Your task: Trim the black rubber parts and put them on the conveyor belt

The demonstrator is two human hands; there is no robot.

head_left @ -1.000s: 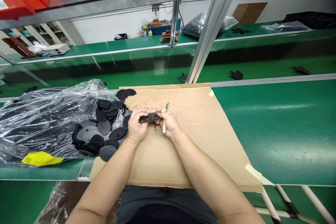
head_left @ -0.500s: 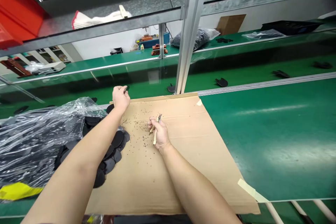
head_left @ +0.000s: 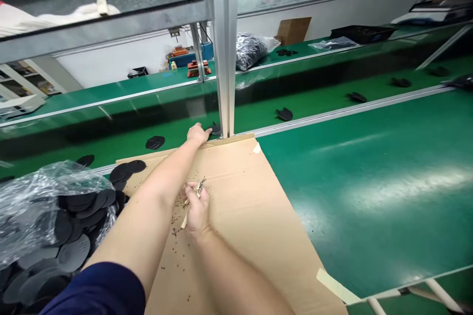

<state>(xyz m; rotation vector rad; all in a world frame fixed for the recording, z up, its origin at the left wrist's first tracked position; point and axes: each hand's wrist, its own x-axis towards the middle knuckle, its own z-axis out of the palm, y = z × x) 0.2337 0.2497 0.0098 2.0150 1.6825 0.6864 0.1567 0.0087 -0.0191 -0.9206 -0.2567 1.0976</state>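
Observation:
My right hand (head_left: pixel 197 209) is closed around small pliers (head_left: pixel 200 188) with cream handles, jaws pointing up and away, above a cardboard sheet (head_left: pixel 236 206). Tiny dark bits (head_left: pixel 175 232) lie scattered on the cardboard beside it. My left hand (head_left: pixel 198 134) stretches past the cardboard's far edge over the green belt. Its thumb is next to a black flat piece (head_left: pixel 216 129) by the metal post; the other fingers are mostly hidden, and I cannot see whether they grip anything. Black rounded pads (head_left: pixel 127 170) overlap at the cardboard's left edge.
A clear plastic bag (head_left: pixel 33 211) with many black pads lies at left. Several black pieces, one a notched piece (head_left: pixel 284 114), rest on the green belt (head_left: pixel 254 117). A metal post (head_left: pixel 223 49) rises at the cardboard's far edge. A green tabletop (head_left: pixel 354 182) extends right.
My left hand has moved forward and right to the belt; the dark piece it held no longer shows. The right hand still holds the pliers. The view has turned right.

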